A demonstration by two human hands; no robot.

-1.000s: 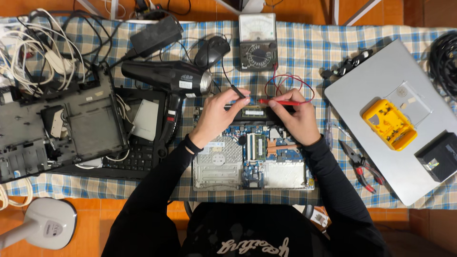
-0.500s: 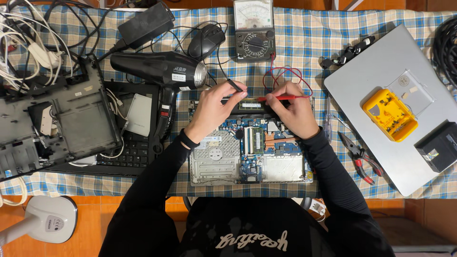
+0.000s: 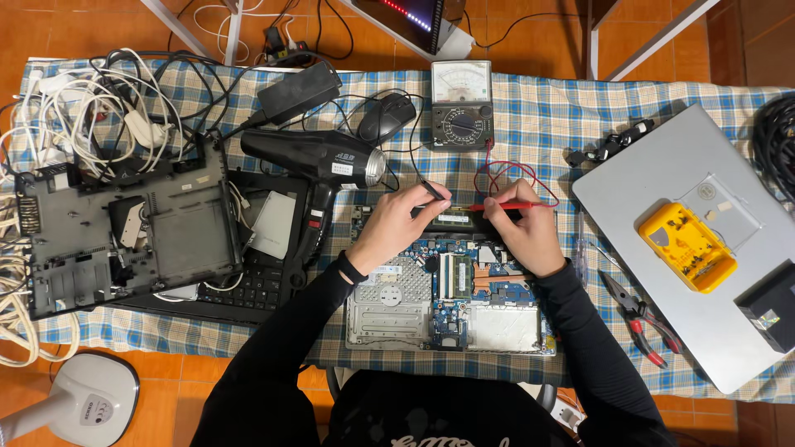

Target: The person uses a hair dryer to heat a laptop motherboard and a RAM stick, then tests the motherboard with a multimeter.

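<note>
1. Lying at the far left of the checked-cloth surface (image 3: 571, 108) is a tangle of white cables (image 3: 91, 116), and below it an opened black laptop base (image 3: 124, 236) with its insides bare.
2. Just right of that, a black hair dryer (image 3: 319, 161) lies across a black keyboard (image 3: 257, 285), its nozzle pointing right; a black power brick (image 3: 298, 91) and a black mouse (image 3: 385, 117) sit behind it.
3. The left hand (image 3: 397, 228) rests at the top edge of the open laptop motherboard (image 3: 451, 294). Its fingers (image 3: 435, 201) are pinched closed around a black probe (image 3: 431, 189), tip angled down to the board's upper edge.
4. An analog multimeter (image 3: 461, 105) stands behind the hands, with red and black leads (image 3: 509, 174) looping from it toward both probes.
5. The right hand (image 3: 522, 232) sits just beside the left, fingers closed on a red probe (image 3: 501, 206) held nearly level, its tip pointing left toward the black one. Whether either tip touches the board cannot be told.
6. Right of the board lie red-handled pliers (image 3: 638, 319).
7. At far right a closed silver laptop (image 3: 679, 248) carries a yellow tool case (image 3: 687, 247) and a dark box (image 3: 770, 308).
</note>
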